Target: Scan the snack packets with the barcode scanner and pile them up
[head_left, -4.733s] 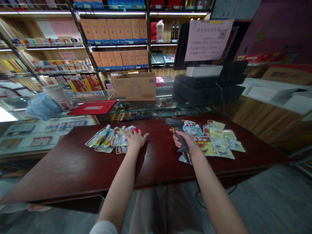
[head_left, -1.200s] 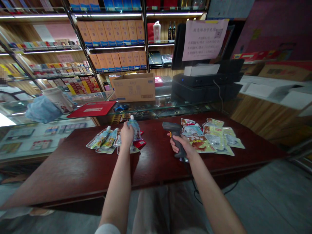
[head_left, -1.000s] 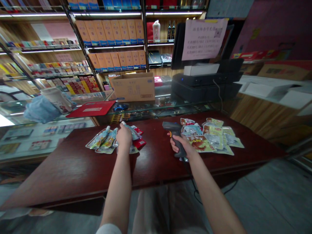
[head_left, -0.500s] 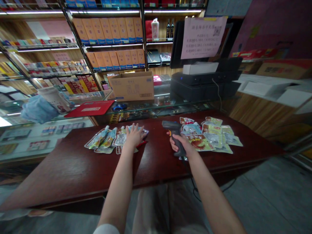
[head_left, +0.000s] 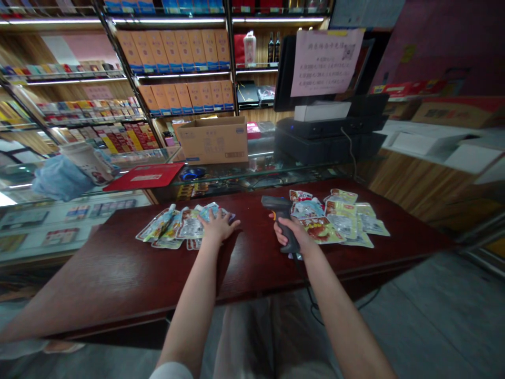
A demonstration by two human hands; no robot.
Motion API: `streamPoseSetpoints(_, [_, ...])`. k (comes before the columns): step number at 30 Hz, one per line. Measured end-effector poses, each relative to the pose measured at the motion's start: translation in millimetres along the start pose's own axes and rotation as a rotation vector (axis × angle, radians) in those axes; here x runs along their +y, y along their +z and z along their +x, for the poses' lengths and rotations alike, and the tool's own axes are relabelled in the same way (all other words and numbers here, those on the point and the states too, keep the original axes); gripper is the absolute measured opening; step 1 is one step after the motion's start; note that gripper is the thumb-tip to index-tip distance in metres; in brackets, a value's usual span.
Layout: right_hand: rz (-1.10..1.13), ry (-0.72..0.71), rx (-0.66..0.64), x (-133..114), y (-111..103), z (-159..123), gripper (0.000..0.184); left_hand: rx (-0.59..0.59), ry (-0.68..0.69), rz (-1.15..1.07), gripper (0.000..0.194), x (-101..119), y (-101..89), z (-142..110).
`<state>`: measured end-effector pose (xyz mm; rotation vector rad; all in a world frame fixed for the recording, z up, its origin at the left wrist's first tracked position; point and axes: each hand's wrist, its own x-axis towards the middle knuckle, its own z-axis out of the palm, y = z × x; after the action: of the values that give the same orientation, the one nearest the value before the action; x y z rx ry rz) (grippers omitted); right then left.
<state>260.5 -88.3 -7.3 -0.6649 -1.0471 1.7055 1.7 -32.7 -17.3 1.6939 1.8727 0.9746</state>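
Note:
My left hand point(head_left: 218, 227) lies with fingers spread on the right end of a pile of spouted pouches and snack packets point(head_left: 191, 225), covering part of it. In my right hand point(head_left: 294, 234) is a dark handheld barcode scanner point(head_left: 277, 204), gripped by its handle, its head pointing up and to the left. A cable runs down from the handle toward the table's front edge. Just right of the scanner, a second pile of packets point(head_left: 347, 220), mostly yellow-green, spreads over the dark red wooden table point(head_left: 134, 279).
Behind the table, a glass counter carries an open cardboard box point(head_left: 213, 141), a red folder point(head_left: 145, 176), a cup point(head_left: 87, 162) and a blue cloth point(head_left: 63, 176). A black monitor bearing a paper notice point(head_left: 326, 62) stands at the back right. Stocked shelves line the wall.
My left hand has shifted slightly on the left pile, its thumb now out to the right. A red bit that showed beside it is no longer visible. The scanner stays nearly in place.

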Motion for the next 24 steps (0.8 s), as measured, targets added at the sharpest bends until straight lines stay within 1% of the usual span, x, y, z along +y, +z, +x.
streamPoseSetpoints(4, [0.022, -0.011, -0.018, -7, 3, -3, 0.041, 0.038, -0.005, 0.122, 0.036, 3, -4.3, -3])
streamPoseSetpoints(6, [0.026, -0.028, -0.02, -16, 3, -9, 0.041, 0.059, 0.041, 0.149, 0.029, 8, -3.9, -6])
streamPoseSetpoints(9, [-0.004, -0.076, 0.051, -32, -5, -25, 0.036, 0.097, 0.157, 0.074, 0.023, 21, 1.7, -13])
streamPoseSetpoints(11, [-0.06, -0.1, 0.128, -42, -16, -37, 0.031, 0.074, 0.206, -0.041, 0.024, 34, 10.5, -17])
streamPoseSetpoints(14, [-0.119, -0.119, 0.214, -51, -40, -55, 0.032, -0.055, 0.239, -0.249, 0.027, 59, 33.4, -21])
streamPoseSetpoints(17, [-0.114, -0.153, 0.291, -53, -67, -66, 0.035, -0.212, 0.306, -0.456, 0.028, 88, 67.1, -23])
streamPoseSetpoints(19, [-0.106, -0.173, 0.329, -52, -82, -70, 0.036, -0.307, 0.355, -0.438, 0.026, 106, 92.3, -22])
streamPoseSetpoints(21, [-0.091, -0.188, 0.348, -50, -92, -72, 0.036, -0.375, 0.352, -0.337, 0.023, 121, 116.3, -20])
streamPoseSetpoints(22, [-0.081, -0.192, 0.352, -49, -95, -73, 0.036, -0.386, 0.342, -0.298, 0.023, 127, 127.1, -18])
streamPoseSetpoints(24, [-0.059, -0.203, 0.363, -45, -99, -74, 0.037, -0.38, 0.266, -0.262, 0.025, 135, 145.3, -12])
